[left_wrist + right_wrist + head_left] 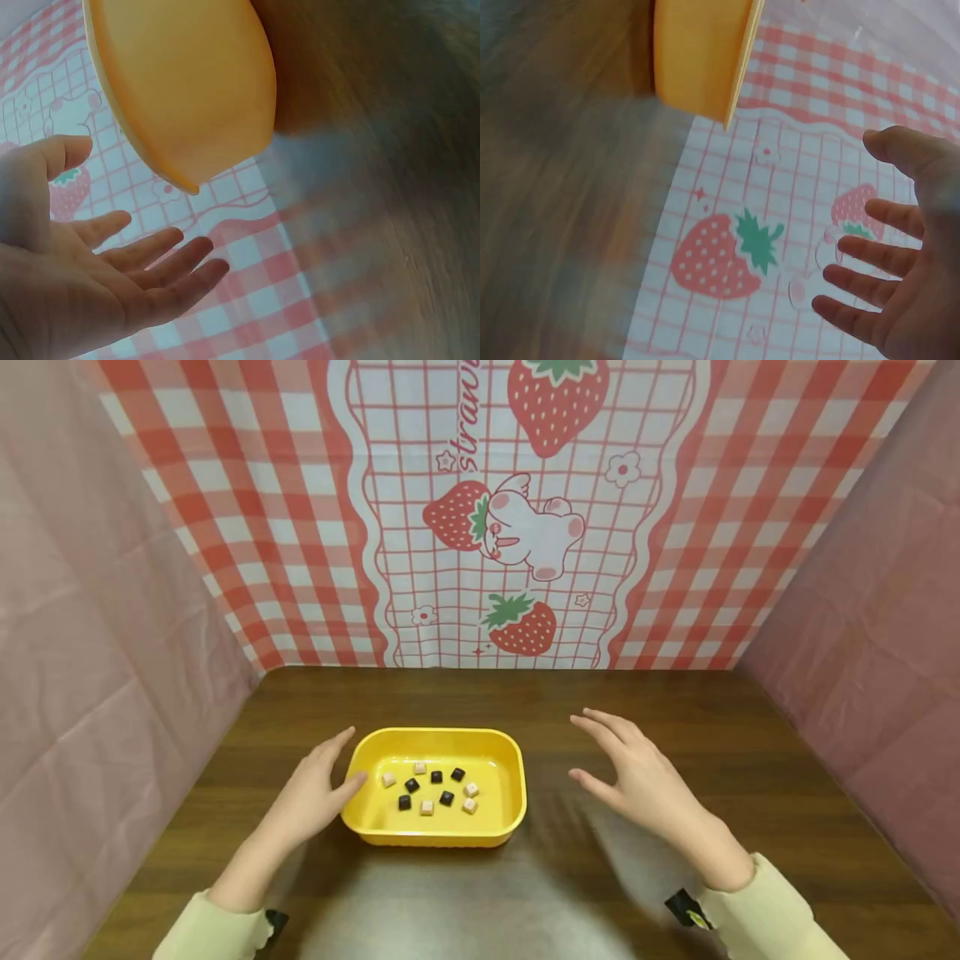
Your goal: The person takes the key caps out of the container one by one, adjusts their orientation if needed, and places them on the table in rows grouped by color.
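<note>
Plainly, your tray (435, 840) is smooth, glossy yellow, probably plastic, a rectangle with rounded corners and raised walls. It rests on the table (750, 760), whose dark brown top carries a streaky wood grain and a soft sheen near you. Inside, scattered loosely over the tray's floor, lie small squarish blocks with flattened tops: black blocks (447, 798) and cream blocks (427, 807), five of each, ten in all. Any markings on them are too small to read.

Your left hand (309, 793) is just beside the tray's left end, fingers spread and gently bent, its thumb overlapping the rim in the head view; the left wrist view shows a gap there. Your right hand (637, 772) is held apart from the tray's right end, its fingers likewise spread, thumb away from them.

Both wrists emerge from two pale green sleeves (765, 914), each with a dark piece beside the cuff. Behind the table hangs one red-and-white checked cloth (270, 485), lightly rippled, printed with three strawberries and one white rabbit-like figure. Two creased pinkish curtains (82, 652) flank it, one per side.
</note>
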Demonstrator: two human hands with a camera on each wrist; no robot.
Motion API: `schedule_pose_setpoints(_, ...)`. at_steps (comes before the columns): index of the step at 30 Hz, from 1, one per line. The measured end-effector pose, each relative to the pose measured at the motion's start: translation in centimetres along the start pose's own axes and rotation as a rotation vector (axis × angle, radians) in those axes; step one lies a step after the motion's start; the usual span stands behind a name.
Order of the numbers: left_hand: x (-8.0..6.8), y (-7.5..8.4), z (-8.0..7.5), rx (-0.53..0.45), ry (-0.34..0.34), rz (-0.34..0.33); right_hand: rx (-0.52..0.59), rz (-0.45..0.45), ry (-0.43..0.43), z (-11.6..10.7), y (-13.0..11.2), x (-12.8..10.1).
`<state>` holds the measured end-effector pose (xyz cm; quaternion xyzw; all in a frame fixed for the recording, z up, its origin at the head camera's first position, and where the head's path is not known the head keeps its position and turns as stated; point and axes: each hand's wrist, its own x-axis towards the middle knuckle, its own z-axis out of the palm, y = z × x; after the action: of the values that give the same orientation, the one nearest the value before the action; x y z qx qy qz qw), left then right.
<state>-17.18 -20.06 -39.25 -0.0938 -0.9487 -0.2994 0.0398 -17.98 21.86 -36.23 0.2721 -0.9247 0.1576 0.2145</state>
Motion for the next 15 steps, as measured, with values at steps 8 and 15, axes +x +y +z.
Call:
schedule_pose_setpoints(8,2.2,-0.9,-0.1,-0.245,-0.010,-0.090,0.077,-0.148,-0.042,2.0,-1.5,3.7)
schedule_pose_setpoints(15,3.2,-1.5,0.0,-0.513,-0.119,-0.218,0.097,-0.224,-0.140,3.9,-2.8,5.7)
